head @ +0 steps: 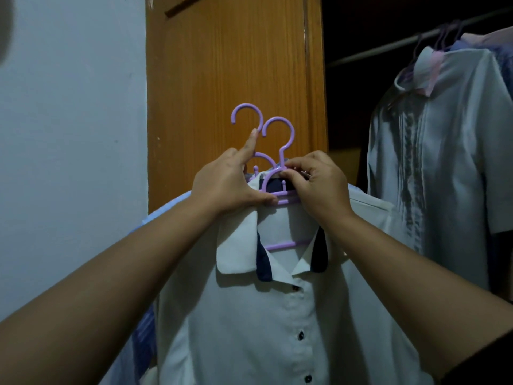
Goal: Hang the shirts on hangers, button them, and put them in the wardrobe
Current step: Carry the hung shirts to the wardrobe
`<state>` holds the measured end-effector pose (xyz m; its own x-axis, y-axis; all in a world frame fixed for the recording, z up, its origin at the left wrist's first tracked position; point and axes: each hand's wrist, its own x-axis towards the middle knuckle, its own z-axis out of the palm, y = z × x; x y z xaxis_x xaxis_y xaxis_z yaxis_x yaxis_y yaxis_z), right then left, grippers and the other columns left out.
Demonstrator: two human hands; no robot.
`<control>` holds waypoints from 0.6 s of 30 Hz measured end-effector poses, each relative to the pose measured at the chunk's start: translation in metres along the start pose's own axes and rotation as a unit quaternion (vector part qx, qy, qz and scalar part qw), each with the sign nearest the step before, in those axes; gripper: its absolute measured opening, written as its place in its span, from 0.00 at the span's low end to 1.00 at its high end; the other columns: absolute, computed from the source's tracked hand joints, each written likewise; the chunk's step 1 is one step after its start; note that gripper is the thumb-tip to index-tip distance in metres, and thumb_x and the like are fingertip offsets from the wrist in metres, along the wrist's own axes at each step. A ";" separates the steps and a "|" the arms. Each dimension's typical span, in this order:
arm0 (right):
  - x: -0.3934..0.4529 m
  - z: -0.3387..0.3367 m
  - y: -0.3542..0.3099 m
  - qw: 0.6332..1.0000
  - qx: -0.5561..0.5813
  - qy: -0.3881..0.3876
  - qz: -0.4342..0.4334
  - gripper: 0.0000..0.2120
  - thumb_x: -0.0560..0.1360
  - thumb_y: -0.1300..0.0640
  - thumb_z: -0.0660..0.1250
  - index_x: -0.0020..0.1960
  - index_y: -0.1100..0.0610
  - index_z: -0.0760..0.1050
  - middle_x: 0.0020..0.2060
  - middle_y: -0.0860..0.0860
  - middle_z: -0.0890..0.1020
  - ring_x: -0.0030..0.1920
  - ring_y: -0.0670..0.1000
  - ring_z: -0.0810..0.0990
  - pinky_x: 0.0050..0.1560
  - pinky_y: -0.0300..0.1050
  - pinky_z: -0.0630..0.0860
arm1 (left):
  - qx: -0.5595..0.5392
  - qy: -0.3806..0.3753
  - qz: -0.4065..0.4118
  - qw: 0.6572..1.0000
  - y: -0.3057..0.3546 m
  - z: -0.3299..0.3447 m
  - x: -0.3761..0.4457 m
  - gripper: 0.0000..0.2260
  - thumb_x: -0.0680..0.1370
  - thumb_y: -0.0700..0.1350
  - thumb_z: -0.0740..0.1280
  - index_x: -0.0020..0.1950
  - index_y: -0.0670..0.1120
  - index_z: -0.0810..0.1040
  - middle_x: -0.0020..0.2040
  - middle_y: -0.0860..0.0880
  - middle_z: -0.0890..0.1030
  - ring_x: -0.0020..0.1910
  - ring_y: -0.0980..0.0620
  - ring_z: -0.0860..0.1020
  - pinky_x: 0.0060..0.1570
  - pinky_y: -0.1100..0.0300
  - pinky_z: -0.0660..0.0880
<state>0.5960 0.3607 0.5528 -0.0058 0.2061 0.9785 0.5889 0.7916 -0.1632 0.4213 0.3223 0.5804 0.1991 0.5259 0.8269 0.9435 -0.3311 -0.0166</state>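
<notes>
My left hand (224, 184) grips the front purple hanger (279, 151), forefinger raised against the rear hook. My right hand (316, 184) pinches its arch above the white shirt (249, 329).

Head view, facing forward (close), wardrobe (236, 65)

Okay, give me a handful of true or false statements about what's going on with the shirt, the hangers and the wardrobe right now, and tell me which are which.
1. Both hands grip a purple hanger. True: the left hand and right hand both grip near its neck.
2. The white shirt has dark buttons. True.
3. The held hangers are green. False: both hooks are purple.
4. The wardrobe rail is bare. False: a white blouse and other clothes hang on it.
5. Only one hook shows above the hands. False: two hooks show.
</notes>
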 end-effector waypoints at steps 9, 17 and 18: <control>0.007 -0.006 0.001 0.996 0.053 -0.074 -0.016 0.13 0.80 0.57 0.61 0.62 0.54 0.78 0.47 0.47 0.71 0.48 0.45 0.71 0.47 0.28 0.68 | 0.014 0.063 -0.004 0.998 -0.018 0.001 -0.001 0.50 0.65 0.68 0.70 0.77 0.62 0.41 0.52 0.49 0.75 0.45 0.51 0.75 0.41 0.49 0.79; -0.015 -0.029 0.049 0.998 0.007 -0.064 0.004 0.21 0.74 0.54 0.56 0.64 0.57 0.73 0.54 0.51 0.75 0.54 0.49 0.75 0.54 0.41 0.71 | 0.014 0.067 -0.024 0.997 -0.026 -0.009 0.004 0.50 0.66 0.66 0.71 0.78 0.59 0.43 0.50 0.48 0.74 0.46 0.50 0.75 0.43 0.50 0.79; -0.017 -0.033 0.054 0.997 -0.014 -0.080 -0.008 0.21 0.74 0.52 0.57 0.66 0.55 0.72 0.58 0.52 0.76 0.57 0.50 0.75 0.57 0.46 0.72 | 0.011 0.065 -0.024 0.997 -0.028 -0.009 0.005 0.50 0.66 0.66 0.71 0.78 0.59 0.44 0.50 0.49 0.74 0.46 0.50 0.75 0.43 0.51 0.78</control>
<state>0.6543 0.3807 0.5312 -0.1438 0.2848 0.9478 0.6092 0.7802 -0.1420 0.3935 0.3268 0.5899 0.1178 0.4339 0.8932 0.9573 -0.2888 0.0140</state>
